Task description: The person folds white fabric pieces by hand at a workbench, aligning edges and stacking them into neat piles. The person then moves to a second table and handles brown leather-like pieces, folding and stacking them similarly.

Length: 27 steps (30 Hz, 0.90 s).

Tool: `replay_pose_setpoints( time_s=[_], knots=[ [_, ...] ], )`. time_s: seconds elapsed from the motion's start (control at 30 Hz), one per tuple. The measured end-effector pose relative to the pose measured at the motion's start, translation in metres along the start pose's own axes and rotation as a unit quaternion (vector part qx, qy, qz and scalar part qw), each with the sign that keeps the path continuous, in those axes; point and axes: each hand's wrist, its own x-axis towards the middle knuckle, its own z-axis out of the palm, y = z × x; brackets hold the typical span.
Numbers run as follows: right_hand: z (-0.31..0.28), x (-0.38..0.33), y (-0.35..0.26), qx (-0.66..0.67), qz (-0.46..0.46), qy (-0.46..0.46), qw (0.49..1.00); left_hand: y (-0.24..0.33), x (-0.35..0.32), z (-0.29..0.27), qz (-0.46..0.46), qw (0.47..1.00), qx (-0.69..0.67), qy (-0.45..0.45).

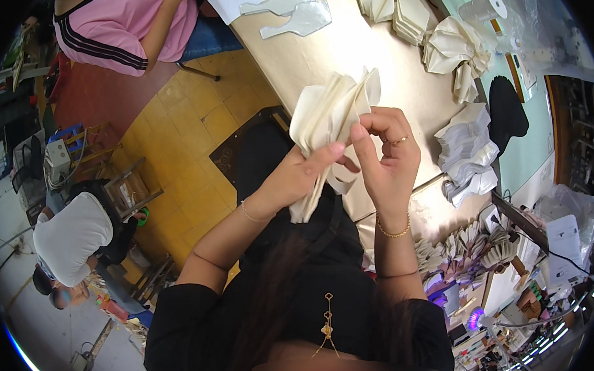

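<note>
My left hand (pixel 299 174) is closed around the lower part of a stack of thin cream cut pieces (pixel 326 112), which look like leather or fabric. Their wide rounded ends fan out above the hand, and narrow tails hang below it. My right hand (pixel 390 157) pinches the near right edge of the stack between thumb and forefinger. A curled strip of the same cream material (pixel 340 184) shows just under the right fingers. The stack is held up over my lap, beside the edge of the table (pixel 278 67).
On the table lie flat silvery cut pieces (pixel 298 21), cream bundles (pixel 410 18) and a white stack (pixel 466 146). A black piece (pixel 506 114) and thread spool (pixel 484 7) are at the right. A person in pink (pixel 115 21) sits far left; another in white (pixel 76 235) sits lower left.
</note>
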Motion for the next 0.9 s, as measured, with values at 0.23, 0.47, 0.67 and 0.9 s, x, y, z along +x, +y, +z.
replay_pose_setpoints(
  time_s=[0.23,0.47,0.67,0.9],
  knots=[
    [-0.005,0.002,-0.002,0.067,0.091,-0.043,0.993,0.011,0.006,-0.002,-0.053,0.997,-0.048,0.035],
    [-0.019,-0.002,0.015,0.283,0.198,-0.027,0.938,0.011,0.005,0.003,0.014,0.998,0.003,0.067],
    [-0.011,-0.004,0.036,0.363,0.180,-0.016,0.914,0.002,0.010,0.001,0.072,0.986,0.128,0.076],
    [-0.006,0.001,0.035,0.390,0.205,-0.027,0.897,0.006,0.014,-0.006,0.063,0.992,0.085,0.065]
  ],
)
